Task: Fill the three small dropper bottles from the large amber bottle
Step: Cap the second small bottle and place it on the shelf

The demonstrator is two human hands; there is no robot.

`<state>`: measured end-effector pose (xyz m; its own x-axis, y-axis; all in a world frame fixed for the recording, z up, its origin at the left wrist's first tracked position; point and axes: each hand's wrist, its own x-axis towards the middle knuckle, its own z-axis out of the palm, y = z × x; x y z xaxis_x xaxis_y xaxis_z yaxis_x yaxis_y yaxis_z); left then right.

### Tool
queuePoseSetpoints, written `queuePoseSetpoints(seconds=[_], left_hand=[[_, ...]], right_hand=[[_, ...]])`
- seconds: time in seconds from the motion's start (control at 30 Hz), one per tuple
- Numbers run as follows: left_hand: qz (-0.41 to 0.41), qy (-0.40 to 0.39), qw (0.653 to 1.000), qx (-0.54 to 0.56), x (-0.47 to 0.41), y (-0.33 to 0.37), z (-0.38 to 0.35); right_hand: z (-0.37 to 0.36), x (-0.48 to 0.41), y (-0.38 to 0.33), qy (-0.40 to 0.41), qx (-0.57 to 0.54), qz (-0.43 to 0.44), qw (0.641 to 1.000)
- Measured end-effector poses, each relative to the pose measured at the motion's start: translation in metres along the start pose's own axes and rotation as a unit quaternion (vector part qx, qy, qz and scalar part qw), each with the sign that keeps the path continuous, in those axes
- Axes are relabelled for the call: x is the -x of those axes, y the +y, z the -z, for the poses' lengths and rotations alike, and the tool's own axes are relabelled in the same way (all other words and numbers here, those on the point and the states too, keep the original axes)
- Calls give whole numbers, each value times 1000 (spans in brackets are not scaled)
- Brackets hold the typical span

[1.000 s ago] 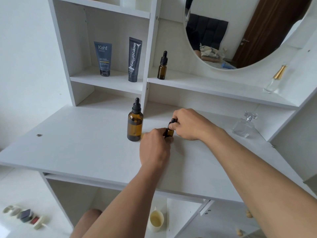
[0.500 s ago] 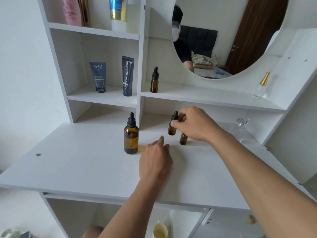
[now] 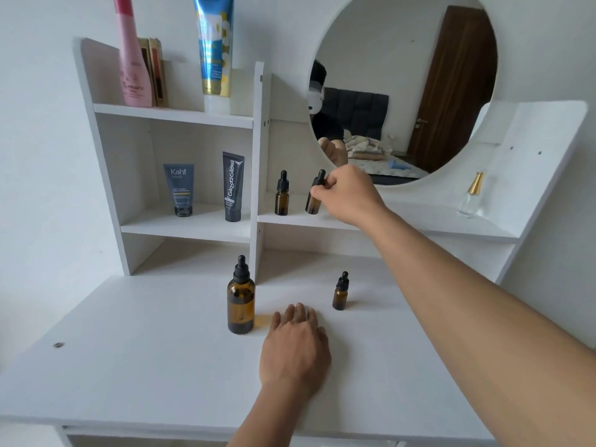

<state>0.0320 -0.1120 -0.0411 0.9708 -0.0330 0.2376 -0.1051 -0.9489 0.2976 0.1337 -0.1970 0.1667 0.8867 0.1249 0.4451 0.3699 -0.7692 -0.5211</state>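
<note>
The large amber bottle (image 3: pixel 241 301) with a black dropper cap stands on the white desk (image 3: pixel 145 366). Just right of it my left hand (image 3: pixel 295 350) rests flat on the desk, fingers apart, holding nothing. One small dropper bottle (image 3: pixel 340 291) stands on the desk further right. My right hand (image 3: pixel 350 195) grips a second small dropper bottle (image 3: pixel 313 196) by its cap, tilted, at the middle shelf (image 3: pixel 419 221). A third small dropper bottle (image 3: pixel 282 195) stands upright on that shelf just left of it.
Two dark tubes (image 3: pixel 182 190) (image 3: pixel 233 187) stand in the left shelf bay. A pink bottle (image 3: pixel 134 56) and a blue tube (image 3: pixel 214 46) are on the top shelf. A clear perfume bottle (image 3: pixel 471 195) stands at the shelf's right end, under a round mirror (image 3: pixel 419 75).
My right hand lifted a small dropper bottle from the desk up to the middle shelf. My left hand let go and settled flat on the desk. The camera tilted upward.
</note>
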Motion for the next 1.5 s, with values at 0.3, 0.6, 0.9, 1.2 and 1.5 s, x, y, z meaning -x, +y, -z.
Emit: queuePoseSetpoints(seconds=[0.3,0.6,0.9,1.2,1.5], left_hand=[[-1,14,1000,-12,-3,0,0],[2,15,1000,2,-2,1,3],[25,36,998,55,1,4,12],[92,33,989,109,-14,22,15],[117,76,982,127,-33,32,-3]], right_hand=[[-21,-17,3,-17,22,-21,999],[-19,-12,1,-12,16,-16,1000],[1,23,16,10,-2,-33,999],[-3,74,55,-53,25,-56,997],[-29,92,89,-149,55,-82,984]])
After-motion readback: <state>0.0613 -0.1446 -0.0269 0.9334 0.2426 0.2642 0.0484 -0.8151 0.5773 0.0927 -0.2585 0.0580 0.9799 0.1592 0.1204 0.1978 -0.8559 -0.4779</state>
